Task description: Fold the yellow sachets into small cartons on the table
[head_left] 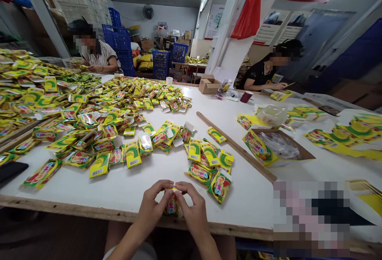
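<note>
Close to the table's front edge, my left hand (pixel 153 204) and my right hand (pixel 192 208) pinch the top of one small yellow and green candy box (pixel 172 206). Both thumbs and index fingers meet at its upper end, so the flap there is mostly hidden. Just beyond my right hand lies a small cluster of similar boxes, among them one with its colourful front up (pixel 220 187) and one showing a barcode (pixel 194 149). To the left, more small boxes (pixel 99 164) lie loosely, some with white flaps standing open.
A big heap of boxes (pixel 26 92) covers the table's left side. A wooden strip (pixel 235 144) lies across the white table (pixel 143 190). Right of it stands an open display carton (pixel 277 148) with clear plastic inside. Two people (pixel 100 55) (pixel 268 71) sit across the table. A dark phone (pixel 12 170) lies left.
</note>
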`<state>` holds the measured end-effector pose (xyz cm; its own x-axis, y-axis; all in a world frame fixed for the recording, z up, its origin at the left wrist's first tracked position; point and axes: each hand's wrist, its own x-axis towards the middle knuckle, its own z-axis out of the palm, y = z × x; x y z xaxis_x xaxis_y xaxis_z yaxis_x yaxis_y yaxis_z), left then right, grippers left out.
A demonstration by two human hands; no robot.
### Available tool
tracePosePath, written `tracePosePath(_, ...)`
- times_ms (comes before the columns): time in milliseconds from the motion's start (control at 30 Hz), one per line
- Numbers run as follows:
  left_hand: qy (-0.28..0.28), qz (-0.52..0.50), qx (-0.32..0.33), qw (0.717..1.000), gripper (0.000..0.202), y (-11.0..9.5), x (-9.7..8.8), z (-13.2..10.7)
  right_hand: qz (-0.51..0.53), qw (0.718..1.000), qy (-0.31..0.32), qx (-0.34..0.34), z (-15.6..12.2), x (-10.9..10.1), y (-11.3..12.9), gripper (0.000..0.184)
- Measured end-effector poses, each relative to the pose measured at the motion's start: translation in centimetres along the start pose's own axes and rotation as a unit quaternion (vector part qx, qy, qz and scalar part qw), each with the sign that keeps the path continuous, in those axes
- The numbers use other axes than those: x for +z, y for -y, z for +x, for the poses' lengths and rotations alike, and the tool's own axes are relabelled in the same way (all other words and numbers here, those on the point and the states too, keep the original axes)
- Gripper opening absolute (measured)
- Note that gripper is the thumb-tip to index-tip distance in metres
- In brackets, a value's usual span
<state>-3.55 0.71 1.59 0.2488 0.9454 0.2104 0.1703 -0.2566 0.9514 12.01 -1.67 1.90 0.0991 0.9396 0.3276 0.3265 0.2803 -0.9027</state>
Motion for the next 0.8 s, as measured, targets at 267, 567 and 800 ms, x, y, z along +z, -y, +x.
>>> tracePosePath(267,-0.035,-0.010,-0.049,0.998,0.016,-0.3,0.6,1.1,-0.026,0.998,-0.005,0.057,0.9,0.4,0.2,0.012)
tracePosePath(567,-0.003,-0.024,0.011,1.000,0.015,0.5,-0.4,0.2,0.018,0.998,0.041,0.035,0.3,0.0,0.0,0.013)
tracePosePath(800,0.025,-0.005,-0.027,0.999,0.024,-0.7,0.0,0.8,-0.071,0.995,-0.067,0.028,-2.2,-5.2,0.6,0.018)
